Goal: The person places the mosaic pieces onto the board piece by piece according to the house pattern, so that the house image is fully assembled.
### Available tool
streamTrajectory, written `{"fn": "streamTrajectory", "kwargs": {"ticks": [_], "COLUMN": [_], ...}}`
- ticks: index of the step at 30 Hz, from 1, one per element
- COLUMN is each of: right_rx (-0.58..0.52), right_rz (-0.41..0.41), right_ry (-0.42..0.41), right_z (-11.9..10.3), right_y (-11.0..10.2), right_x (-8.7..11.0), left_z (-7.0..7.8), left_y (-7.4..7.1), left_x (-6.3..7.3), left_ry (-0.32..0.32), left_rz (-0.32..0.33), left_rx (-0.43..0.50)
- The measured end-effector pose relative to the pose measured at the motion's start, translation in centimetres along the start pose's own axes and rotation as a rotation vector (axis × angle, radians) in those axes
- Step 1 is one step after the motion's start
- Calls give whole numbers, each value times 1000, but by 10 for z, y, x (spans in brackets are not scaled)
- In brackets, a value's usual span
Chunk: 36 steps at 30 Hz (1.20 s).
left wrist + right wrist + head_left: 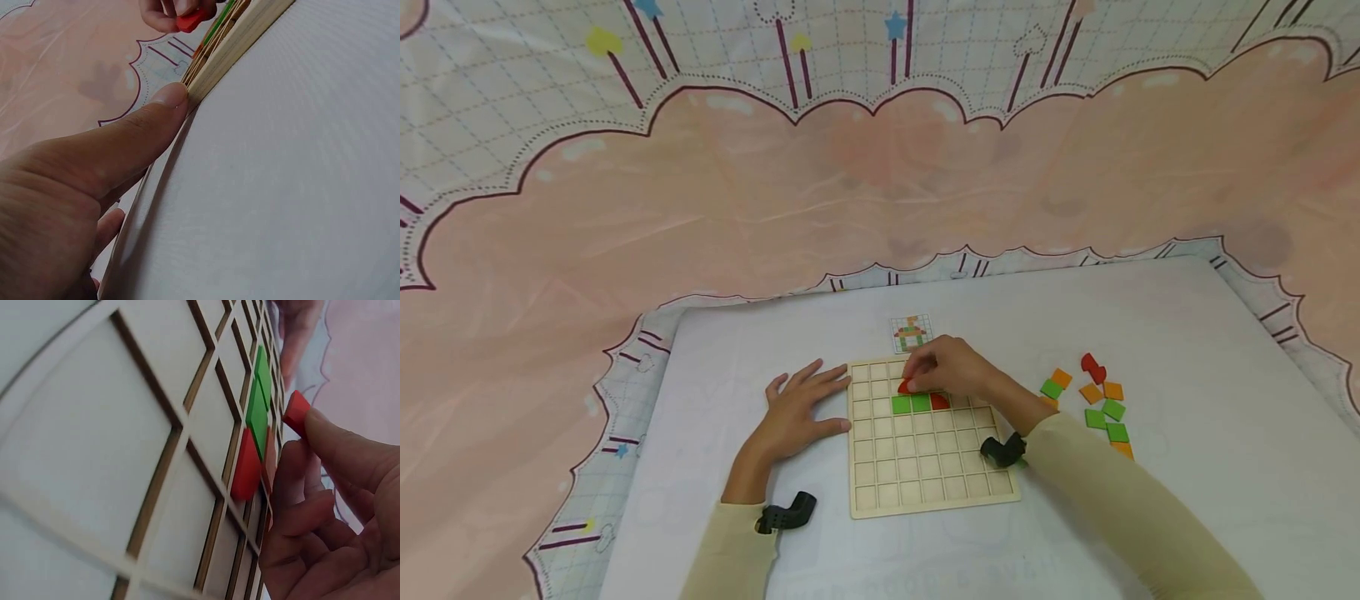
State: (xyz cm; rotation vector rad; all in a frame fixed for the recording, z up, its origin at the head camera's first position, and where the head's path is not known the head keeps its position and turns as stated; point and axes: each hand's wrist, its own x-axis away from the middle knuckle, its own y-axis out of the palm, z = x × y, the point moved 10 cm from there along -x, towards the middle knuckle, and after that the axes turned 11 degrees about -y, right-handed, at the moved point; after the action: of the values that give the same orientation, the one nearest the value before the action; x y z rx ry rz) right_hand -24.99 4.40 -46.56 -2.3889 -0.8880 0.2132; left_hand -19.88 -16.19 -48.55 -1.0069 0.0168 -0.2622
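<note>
My right hand [953,367] pinches a small red tile [297,412] between thumb and fingers, above the upper part of a wooden grid board [887,497]. In the board, a row holds two green square tiles [911,404] and a red tile with a curved side [939,402]. An orange-red piece [270,459] shows partly behind that red tile in the right wrist view. My left hand [799,414] lies with spread fingers at the board's left side, and its thumb [147,134] touches the board's edge.
A small pattern card [912,332] lies just beyond the board. To the right, loose orange tiles [1113,390], green tiles [1096,418] and red tiles [1093,367] are scattered on the white tabletop [1210,375]. A printed cloth [850,192] rises behind the table.
</note>
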Motion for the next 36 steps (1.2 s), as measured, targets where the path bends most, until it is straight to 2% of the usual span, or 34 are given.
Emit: {"fn": "streamTrajectory", "kwargs": {"ticks": [14,24,36], "right_rx": [-9,71,171], "right_rz": [-39,-58,-68], "right_ry": [-41,-111,-116], "right_z": [-18,-27,-27], "right_y": [21,35,39], "right_x": [-10,-20,-21], "left_z": [-1,-2,-2], "left_y": [1,1,1], "left_x": [-1,0,-1], "left_ry": [-7,-4,-2], "left_rz": [-4,-7,-6], "left_rx": [3,7,-10]}}
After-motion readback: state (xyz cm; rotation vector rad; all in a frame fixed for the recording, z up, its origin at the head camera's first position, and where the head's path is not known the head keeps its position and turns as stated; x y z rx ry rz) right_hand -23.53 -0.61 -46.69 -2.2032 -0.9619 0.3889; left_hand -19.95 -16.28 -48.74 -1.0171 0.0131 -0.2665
